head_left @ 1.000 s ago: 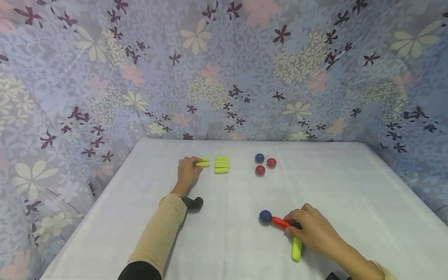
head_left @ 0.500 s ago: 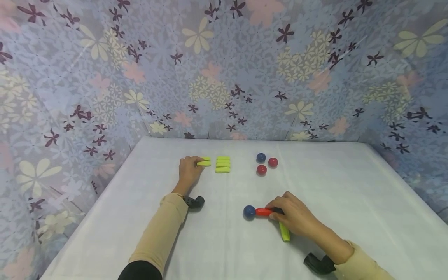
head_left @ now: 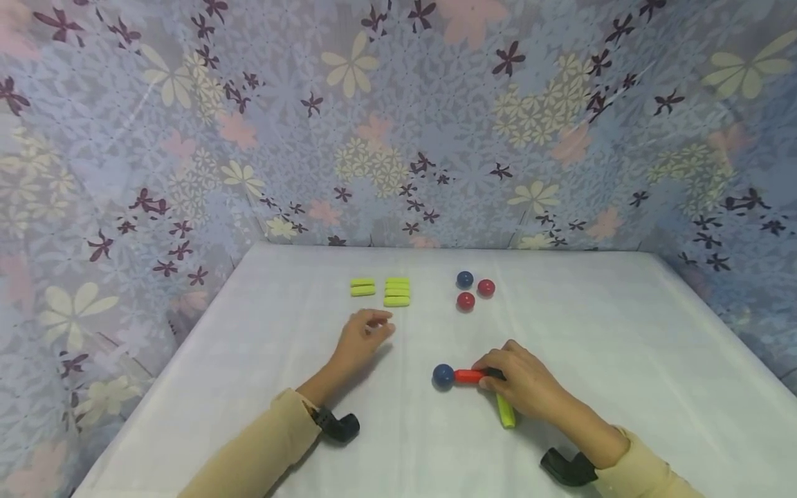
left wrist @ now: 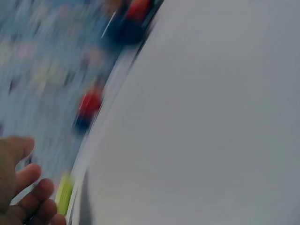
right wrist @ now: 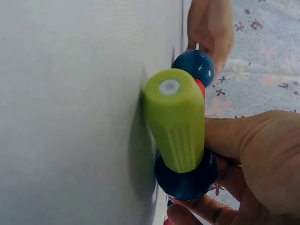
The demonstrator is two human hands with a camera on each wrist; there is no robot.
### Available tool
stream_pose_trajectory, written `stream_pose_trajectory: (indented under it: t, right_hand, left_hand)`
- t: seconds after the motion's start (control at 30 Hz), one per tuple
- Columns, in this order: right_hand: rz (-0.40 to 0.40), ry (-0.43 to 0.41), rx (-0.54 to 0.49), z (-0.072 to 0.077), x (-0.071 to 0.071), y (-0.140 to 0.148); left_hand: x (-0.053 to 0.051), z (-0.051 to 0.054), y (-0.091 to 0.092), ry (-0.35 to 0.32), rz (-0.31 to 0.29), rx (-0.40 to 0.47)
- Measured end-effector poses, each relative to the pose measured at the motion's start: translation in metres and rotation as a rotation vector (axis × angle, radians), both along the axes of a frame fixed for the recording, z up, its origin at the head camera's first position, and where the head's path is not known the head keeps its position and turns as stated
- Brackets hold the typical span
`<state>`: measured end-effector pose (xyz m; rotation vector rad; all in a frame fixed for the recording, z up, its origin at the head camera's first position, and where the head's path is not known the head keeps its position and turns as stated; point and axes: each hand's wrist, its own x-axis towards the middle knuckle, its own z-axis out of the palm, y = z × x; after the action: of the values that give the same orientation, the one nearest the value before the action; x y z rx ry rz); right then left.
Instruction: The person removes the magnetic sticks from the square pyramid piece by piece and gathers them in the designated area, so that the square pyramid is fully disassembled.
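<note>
My right hand pinches a joined ball-and-stick piece low at the table's middle right. A blue ball and a red stick point left from the fingers, and a yellow-green stick points toward me. In the right wrist view the yellow-green stick meets a dark blue ball at the fingers. My left hand hovers between the loose sticks and the piece, fingers parted, holding nothing. Two loose yellow-green sticks lie just beyond it; in the blurred left wrist view its fingers show.
Several yellow-green sticks lie in a stack-like row at the back. Right of them sit a blue ball and two red balls. White cloth covers the table; a floral curtain hangs behind.
My left hand has left the two yellow-green sticks and come nearer and rightward. Earlier, my right hand shifted left and slightly away with the ball-and-stick piece; it has since held still.
</note>
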<state>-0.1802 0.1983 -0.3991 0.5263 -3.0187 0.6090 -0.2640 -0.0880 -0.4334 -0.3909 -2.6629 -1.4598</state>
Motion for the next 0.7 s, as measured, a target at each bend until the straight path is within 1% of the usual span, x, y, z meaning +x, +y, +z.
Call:
stream_pose_trajectory:
  t: [0.1,0.17,0.2,0.27,0.33,0.43,0.53,0.7]
  right_hand:
    - [0.003,0.0,0.0,0.002,-0.001,0.0]
    - [0.007,0.0,0.004,0.002,-0.001,0.0]
    - [0.009,-0.001,0.005,0.002,-0.001,0.0]
    - [0.017,-0.001,0.005,0.002,0.0,0.001]
    - [0.025,0.0,0.005,0.001,0.001,0.002]
    - [0.036,0.008,0.003,0.0,0.003,0.004]
    - [0.039,0.01,0.004,0.001,0.004,0.006]
    - [0.039,-0.027,0.003,0.001,0.006,0.009]
  left_hand:
    - [0.031,0.003,0.019,-0.011,-0.179,-0.047]
    - [0.044,0.005,0.03,-0.008,-0.268,-0.077]
    - [0.049,0.006,0.035,-0.011,-0.299,-0.089]
    - [0.057,0.005,0.046,-0.018,-0.332,-0.128]
    - [0.062,0.004,0.054,-0.018,-0.342,-0.171]
    - [0.067,0.003,0.063,-0.012,-0.317,-0.216]
    - [0.069,0.002,0.068,0.017,-0.283,-0.222]
    - [0.073,0.002,0.074,0.015,-0.256,-0.209]
